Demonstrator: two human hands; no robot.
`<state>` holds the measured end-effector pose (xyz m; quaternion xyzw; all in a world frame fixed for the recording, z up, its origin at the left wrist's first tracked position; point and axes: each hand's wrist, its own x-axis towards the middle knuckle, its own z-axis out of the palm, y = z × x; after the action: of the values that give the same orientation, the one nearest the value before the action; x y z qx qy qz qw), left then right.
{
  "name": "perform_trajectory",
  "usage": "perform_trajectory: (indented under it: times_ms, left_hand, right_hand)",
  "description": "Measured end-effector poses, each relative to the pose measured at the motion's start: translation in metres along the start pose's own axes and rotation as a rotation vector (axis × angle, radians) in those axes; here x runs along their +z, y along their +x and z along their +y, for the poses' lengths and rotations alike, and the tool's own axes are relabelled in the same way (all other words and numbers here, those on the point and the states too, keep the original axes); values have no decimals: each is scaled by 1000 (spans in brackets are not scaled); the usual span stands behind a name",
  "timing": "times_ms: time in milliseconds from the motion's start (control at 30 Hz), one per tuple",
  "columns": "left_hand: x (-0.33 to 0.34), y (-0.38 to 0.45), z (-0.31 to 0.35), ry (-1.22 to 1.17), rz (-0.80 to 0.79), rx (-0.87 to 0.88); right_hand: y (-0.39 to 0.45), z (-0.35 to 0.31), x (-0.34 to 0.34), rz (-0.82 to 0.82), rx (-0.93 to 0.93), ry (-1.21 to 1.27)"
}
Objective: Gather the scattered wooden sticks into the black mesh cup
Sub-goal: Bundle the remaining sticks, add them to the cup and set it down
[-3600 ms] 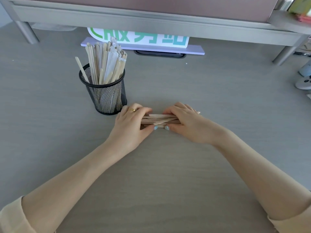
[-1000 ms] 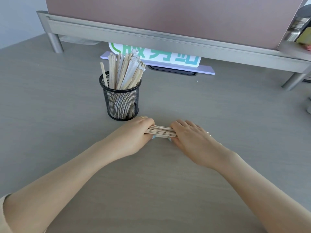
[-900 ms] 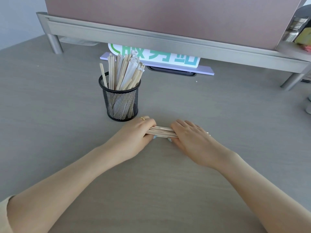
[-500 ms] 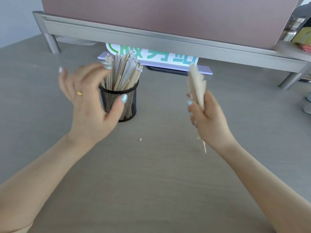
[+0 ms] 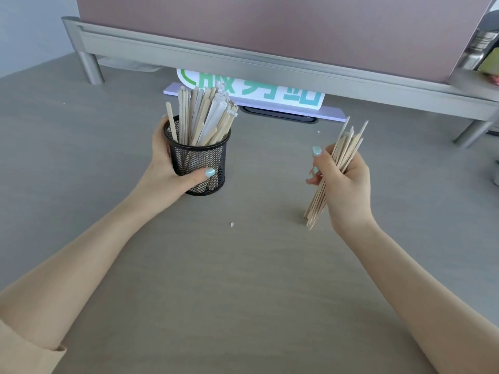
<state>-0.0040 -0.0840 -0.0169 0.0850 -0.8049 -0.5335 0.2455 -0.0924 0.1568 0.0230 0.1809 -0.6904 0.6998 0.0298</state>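
Observation:
The black mesh cup [image 5: 201, 163] stands on the grey desk left of centre, packed with several upright wooden sticks [image 5: 201, 117]. My left hand [image 5: 167, 168] wraps around the cup's left side, thumb across its front. To the right, my right hand [image 5: 341, 184] grips a bundle of thin wooden sticks [image 5: 344, 147], held nearly upright and tilted right, with the lower ends hanging just above the desk. The bundle is well apart from the cup.
A metal monitor riser [image 5: 270, 58] spans the back, with a white and green sign [image 5: 251, 90] under it on a lilac base. A tiny wood chip [image 5: 231, 224] lies on the desk [image 5: 243, 292] in front of the cup. Blurred items sit at the far right edge.
Both hands pressed the bundle together flat on the desk; my right hand then lifted it upright, and my left hand let go and closed around the cup.

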Motion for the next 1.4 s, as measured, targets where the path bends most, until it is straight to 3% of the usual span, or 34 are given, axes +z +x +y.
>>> perform_trajectory:
  times_ms: [233,400,533,667,833,1000,1200,1267,1400]
  left_hand:
    - [-2,3,-2,-8,-12,-90]
    - [5,-2,6,-2,-56,-105]
    - [14,-7,11,22,-18,-90]
    - [21,-13,14,34,45,-66]
    - [23,-16,16,24,36,-85]
    - [22,-16,17,32,27,-102]
    - [23,-16,18,37,16,-98]
    - [22,-17,18,31,13,-97]
    - [23,-16,17,32,16,-86]
  right_hand:
    - [3,0,0,-37,105,75]
    - [10,-9,0,111,219,284]
    - [22,-45,16,180,104,671]
    - [30,-87,50,119,-53,831]
    - [28,-94,102,-43,-116,595]
    - [29,-75,121,-194,-100,165]
    - [35,-63,119,-256,-272,-407]
    - [39,-60,115,-250,-252,-456]
    - [41,-67,104,-394,-62,-356]
